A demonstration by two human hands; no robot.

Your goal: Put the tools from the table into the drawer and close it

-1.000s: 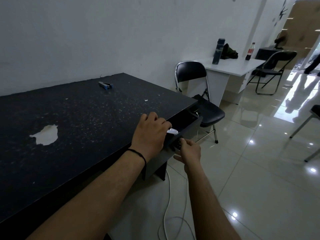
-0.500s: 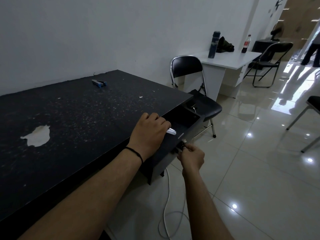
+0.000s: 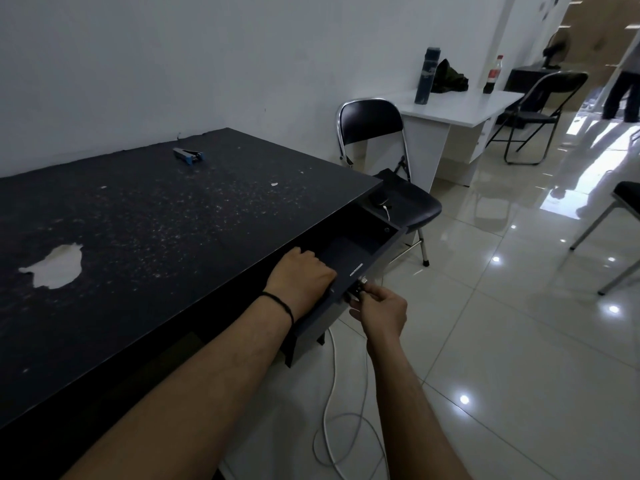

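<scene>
Now my left hand (image 3: pixel 301 278) dips curled into the open dark drawer (image 3: pixel 360 251), contents unseen, right hand (image 3: pixel 381 308) pinching its small metal knob (image 3: pixel 363 281); next, fetch the far blue-handled tool (image 3: pixel 188 155)

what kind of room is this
Probably a plain office or workroom: a black desk with an open drawer, a white desk, folding chairs and a glossy tiled floor.

One blue-and-silver hand tool (image 3: pixel 188 156) on one black speckled worktop (image 3: pixel 145 230); one open dark drawer (image 3: pixel 360 251); two bare hands; three black folding chairs; two bottles; one white desk (image 3: pixel 460 109).
</scene>
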